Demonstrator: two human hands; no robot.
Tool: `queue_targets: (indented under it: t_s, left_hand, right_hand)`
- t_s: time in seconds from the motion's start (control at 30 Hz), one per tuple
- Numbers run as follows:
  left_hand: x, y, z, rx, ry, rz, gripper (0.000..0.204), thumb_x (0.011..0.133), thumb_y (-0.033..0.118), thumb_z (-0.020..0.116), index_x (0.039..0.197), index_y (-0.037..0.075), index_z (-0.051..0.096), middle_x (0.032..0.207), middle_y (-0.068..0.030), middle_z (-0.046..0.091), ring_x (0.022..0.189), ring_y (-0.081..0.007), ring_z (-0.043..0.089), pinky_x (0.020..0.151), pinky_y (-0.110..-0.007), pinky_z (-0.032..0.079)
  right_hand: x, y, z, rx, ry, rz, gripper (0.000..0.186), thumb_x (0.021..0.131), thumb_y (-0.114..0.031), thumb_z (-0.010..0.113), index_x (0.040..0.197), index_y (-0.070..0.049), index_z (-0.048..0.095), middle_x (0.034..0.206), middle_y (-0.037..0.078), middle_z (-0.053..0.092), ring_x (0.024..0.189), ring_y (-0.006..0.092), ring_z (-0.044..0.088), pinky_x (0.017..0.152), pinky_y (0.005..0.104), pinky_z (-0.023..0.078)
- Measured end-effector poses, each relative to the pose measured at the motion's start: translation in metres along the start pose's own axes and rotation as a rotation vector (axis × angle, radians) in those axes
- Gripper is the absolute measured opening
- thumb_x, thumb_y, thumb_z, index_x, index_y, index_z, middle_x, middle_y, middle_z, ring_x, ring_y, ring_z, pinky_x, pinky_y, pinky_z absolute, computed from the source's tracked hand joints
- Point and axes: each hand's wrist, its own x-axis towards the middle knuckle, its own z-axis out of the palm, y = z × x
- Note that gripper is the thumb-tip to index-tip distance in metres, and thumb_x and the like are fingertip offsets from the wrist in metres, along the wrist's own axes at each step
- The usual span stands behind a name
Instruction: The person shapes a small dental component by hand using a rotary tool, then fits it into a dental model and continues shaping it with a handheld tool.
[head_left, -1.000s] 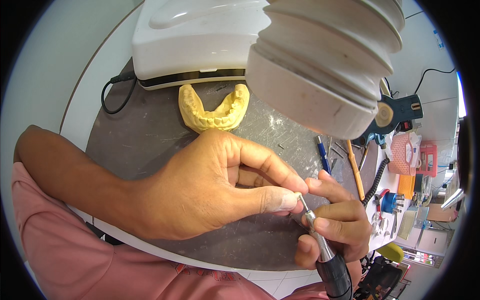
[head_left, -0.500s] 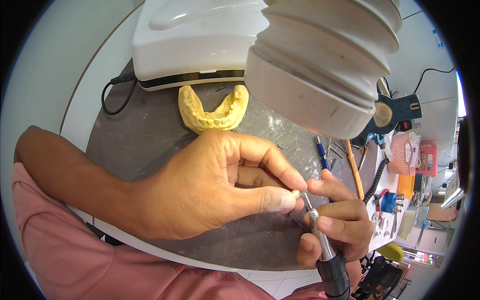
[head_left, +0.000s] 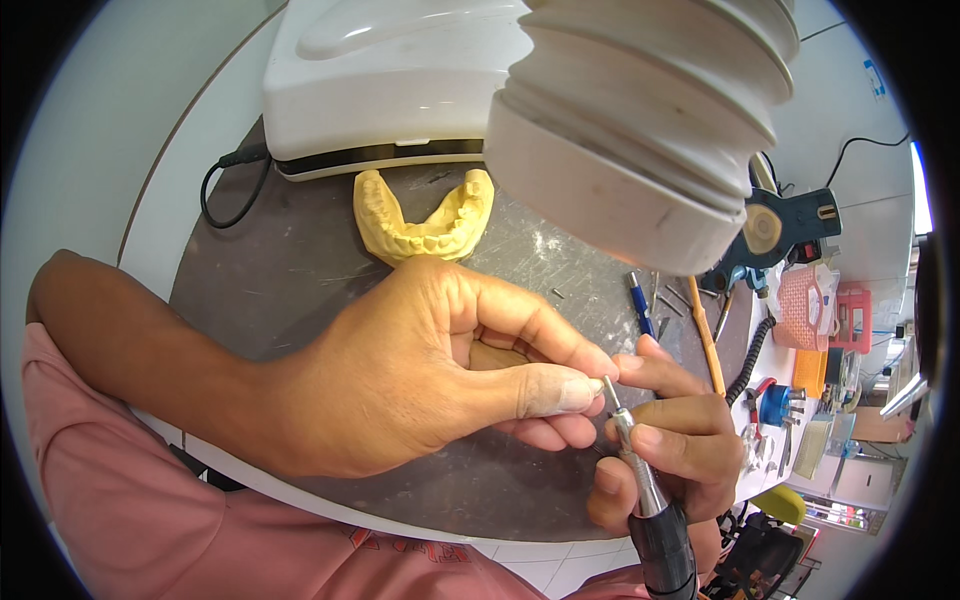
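A small pale piece (head_left: 598, 386) is pinched between thumb and forefinger of the left hand (head_left: 390, 375), just beside the tip of a drill (head_left: 648, 487) held in the bent fingers of the right hand (head_left: 690, 440). A yellow tooth model (head_left: 422, 238) sits beyond.

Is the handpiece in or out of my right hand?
In: your right hand holds the handpiece, its fingers against the metal barrel.

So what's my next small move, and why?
Perhaps roll the small pale piece slightly outward with your left hand: only a sliver shows past its grip, and the handpiece in your right hand has its metal tip close by.
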Motion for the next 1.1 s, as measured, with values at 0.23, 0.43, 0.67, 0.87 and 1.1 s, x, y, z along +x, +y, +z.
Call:
queue_targets:
  t_s: [0.23, 0.43, 0.67, 0.87, 1.1]
  left_hand:
    - [0.0014, 0.0015, 0.0016, 0.014, -0.009, -0.014, 0.021, 0.09, 0.001, 0.06, 0.108, -0.009, 0.06, 0.096, -0.0184, 0.067, 0.085, -0.0197, 0.068, 0.077, -0.028, 0.058]
    - [0.0012, 0.001, 0.0004, 0.0, -0.025, -0.006, 0.021, 0.09, 0.002, 0.059, 0.108, -0.008, 0.059, 0.096, -0.0186, 0.066, 0.086, -0.02, 0.068, 0.079, -0.029, 0.058]
    - [0.001, -0.0009, -0.0013, -0.015, -0.026, 0.01, 0.02, 0.09, 0.001, 0.059, 0.108, -0.008, 0.059, 0.096, -0.0185, 0.066, 0.087, -0.0197, 0.068, 0.08, -0.03, 0.058]
    - [0.0016, -0.0003, -0.0005, -0.018, -0.043, 0.012, 0.021, 0.091, 0.002, 0.058, 0.109, -0.008, 0.059, 0.096, -0.0181, 0.065, 0.087, -0.0196, 0.067, 0.081, -0.03, 0.057]
    - [0.0022, -0.0044, -0.0052, 0.081, -0.057, 0.056, 0.024, 0.095, 0.009, 0.055, 0.113, -0.006, 0.059, 0.098, -0.0141, 0.065, 0.087, -0.0164, 0.066, 0.079, -0.027, 0.055]
  right_hand:
    - [0.0008, -0.0031, -0.0038, -0.017, -0.028, 0.01, 0.035, 0.074, -0.003, 0.076, 0.102, -0.007, 0.056, 0.087, 0.009, 0.062, 0.099, 0.0359, 0.065, 0.093, 0.0497, 0.049]
    - [-0.0003, -0.0026, -0.0027, 0.02, -0.01, 0.015, 0.033, 0.074, -0.002, 0.075, 0.101, -0.006, 0.056, 0.086, 0.009, 0.062, 0.098, 0.0363, 0.065, 0.092, 0.0502, 0.05]
    - [0.0032, -0.0038, 0.0002, 0.006, 0.008, 0.02, 0.03, 0.072, -0.002, 0.077, 0.096, -0.005, 0.058, 0.08, 0.01, 0.064, 0.096, 0.0362, 0.066, 0.09, 0.05, 0.051]
    - [-0.0002, -0.0017, -0.0024, 0.0, 0.006, 0.012, 0.032, 0.073, -0.004, 0.077, 0.098, -0.005, 0.057, 0.083, 0.01, 0.063, 0.097, 0.036, 0.066, 0.091, 0.0501, 0.051]
    - [0.001, -0.0008, -0.0018, -0.017, 0.0, 0.015, 0.033, 0.075, -0.004, 0.076, 0.101, -0.006, 0.055, 0.085, 0.009, 0.063, 0.099, 0.0357, 0.065, 0.092, 0.0501, 0.05]
